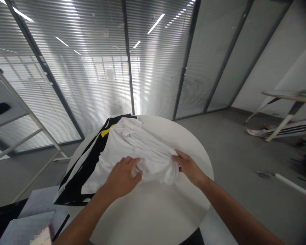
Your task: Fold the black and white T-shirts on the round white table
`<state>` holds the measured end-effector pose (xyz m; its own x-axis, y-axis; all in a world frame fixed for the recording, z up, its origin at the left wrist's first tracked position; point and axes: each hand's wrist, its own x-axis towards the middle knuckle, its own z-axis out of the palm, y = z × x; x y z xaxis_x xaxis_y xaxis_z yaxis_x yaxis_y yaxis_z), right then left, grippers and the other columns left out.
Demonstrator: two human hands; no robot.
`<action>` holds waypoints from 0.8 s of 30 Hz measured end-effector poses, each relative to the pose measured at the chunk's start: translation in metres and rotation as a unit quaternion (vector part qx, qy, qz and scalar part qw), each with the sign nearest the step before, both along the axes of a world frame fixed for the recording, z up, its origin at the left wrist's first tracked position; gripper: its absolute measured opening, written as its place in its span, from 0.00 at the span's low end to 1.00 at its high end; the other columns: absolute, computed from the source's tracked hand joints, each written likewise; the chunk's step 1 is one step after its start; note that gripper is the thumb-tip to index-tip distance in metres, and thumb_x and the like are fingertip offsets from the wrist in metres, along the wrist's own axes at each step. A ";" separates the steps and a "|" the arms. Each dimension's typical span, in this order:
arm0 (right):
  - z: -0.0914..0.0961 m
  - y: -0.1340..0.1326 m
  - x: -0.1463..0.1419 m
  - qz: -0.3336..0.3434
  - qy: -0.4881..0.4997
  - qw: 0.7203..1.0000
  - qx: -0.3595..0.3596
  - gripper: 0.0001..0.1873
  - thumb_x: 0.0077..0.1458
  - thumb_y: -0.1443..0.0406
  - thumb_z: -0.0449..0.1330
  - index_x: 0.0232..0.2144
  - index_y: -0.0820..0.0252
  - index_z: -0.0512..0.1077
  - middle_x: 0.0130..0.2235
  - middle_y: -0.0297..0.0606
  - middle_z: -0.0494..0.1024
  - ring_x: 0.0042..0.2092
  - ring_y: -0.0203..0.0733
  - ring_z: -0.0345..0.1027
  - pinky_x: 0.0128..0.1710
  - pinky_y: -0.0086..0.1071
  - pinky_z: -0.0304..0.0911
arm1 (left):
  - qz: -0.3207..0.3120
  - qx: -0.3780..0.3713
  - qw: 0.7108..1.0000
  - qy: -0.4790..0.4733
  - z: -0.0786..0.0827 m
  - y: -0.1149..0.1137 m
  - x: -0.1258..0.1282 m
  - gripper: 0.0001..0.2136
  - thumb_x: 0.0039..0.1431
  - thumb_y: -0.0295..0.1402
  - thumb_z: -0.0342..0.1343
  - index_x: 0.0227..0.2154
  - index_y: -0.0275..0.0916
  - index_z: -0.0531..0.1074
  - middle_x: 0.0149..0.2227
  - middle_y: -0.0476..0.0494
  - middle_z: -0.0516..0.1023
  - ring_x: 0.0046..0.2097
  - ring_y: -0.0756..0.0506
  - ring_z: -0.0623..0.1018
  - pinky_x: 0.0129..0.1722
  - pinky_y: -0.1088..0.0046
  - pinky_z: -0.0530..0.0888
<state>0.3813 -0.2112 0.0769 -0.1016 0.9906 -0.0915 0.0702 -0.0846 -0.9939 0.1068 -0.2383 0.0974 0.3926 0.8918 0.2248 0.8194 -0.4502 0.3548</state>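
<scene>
A white cloth garment point(135, 146), creased and bunched, lies across the round white table point(153, 207). My right hand point(187, 166) pinches its right edge between thumb and fingers. On the garment's near side rests my left hand point(126, 175), palm down with the thumb apart from the fingers. Beneath the garment's left side is a black and white cloth point(91, 166) with a yellow patch point(107, 131); part of it is covered.
Glass partitions with blinds point(153, 75) stand behind the table. A whiteboard stand point(40, 129) is at the left. Near the lower left are grey seats point(38, 204). At the right a person's striped trouser leg point(295, 129) shows under another table point(290, 95).
</scene>
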 end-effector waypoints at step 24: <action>-0.040 0.011 0.005 0.085 -0.612 0.751 0.233 0.22 0.61 0.65 0.48 0.56 0.50 0.68 0.50 0.46 0.71 0.46 0.47 0.68 0.39 0.36 0.65 | -0.092 -0.146 0.984 0.040 -0.006 -0.028 -0.029 0.16 0.68 0.38 0.41 0.45 0.44 0.75 0.39 0.44 0.75 0.43 0.45 0.75 0.45 0.70 0.70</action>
